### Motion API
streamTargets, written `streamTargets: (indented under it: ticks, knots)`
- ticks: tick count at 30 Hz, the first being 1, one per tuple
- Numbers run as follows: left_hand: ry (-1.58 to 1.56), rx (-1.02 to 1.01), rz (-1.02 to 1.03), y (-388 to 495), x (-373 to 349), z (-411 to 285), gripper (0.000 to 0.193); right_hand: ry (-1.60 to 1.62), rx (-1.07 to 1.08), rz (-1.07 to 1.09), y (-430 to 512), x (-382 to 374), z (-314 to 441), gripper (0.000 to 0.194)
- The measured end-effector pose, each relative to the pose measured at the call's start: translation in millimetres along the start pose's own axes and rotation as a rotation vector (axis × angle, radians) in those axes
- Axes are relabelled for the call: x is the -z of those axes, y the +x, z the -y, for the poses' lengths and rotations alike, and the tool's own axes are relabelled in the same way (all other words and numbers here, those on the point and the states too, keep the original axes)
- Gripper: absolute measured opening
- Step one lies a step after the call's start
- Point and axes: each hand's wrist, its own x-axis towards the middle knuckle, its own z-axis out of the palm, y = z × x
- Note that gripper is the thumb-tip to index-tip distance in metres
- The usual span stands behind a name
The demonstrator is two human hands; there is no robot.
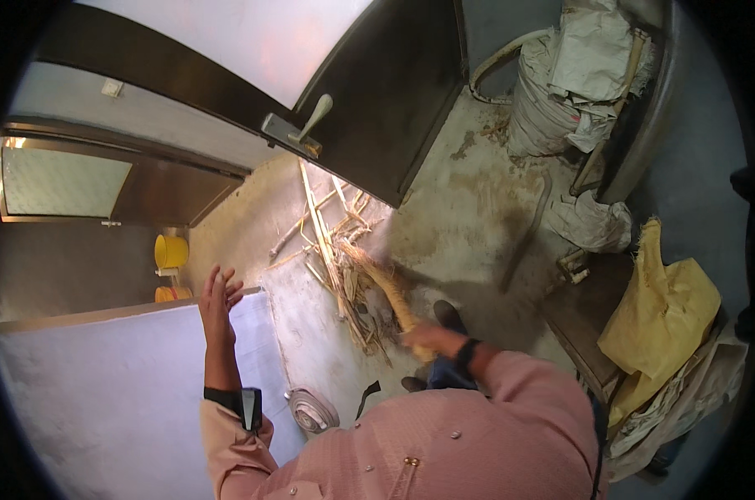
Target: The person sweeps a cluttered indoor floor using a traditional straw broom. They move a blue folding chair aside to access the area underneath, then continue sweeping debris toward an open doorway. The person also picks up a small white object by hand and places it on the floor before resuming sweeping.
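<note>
My right hand [428, 340] is closed around the lower end of a yellowish straw broom [386, 281]. The broom slants up and to the left from my fist, and its far end meets a loose heap of dry sticks and stalks [324, 240] on the concrete floor. Smaller debris [371, 331] lies along the heap's near side. My left hand [220, 297] is raised at the left with nothing in it, its fingers apart and slightly bent. It appears in front of the end of a pale wall and is away from the sticks.
A dark door [383, 94] with a lever handle [315, 119] stands ajar beyond the heap. Stuffed white sacks [540, 106] lean at the upper right. A yellow sack [662, 312] hangs over a brown box [580, 319]. A rolled grey strip [313, 409] lies by the pale wall [133, 375].
</note>
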Motion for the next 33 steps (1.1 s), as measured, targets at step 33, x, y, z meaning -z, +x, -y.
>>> streamTargets:
  ticks: [33]
  knots:
    - [-0.074, -0.549, 0.156, 176.8, -112.3, -136.0, 0.072, -0.339, -0.306, -0.66, -176.7, -39.8, -57.0, 0.063]
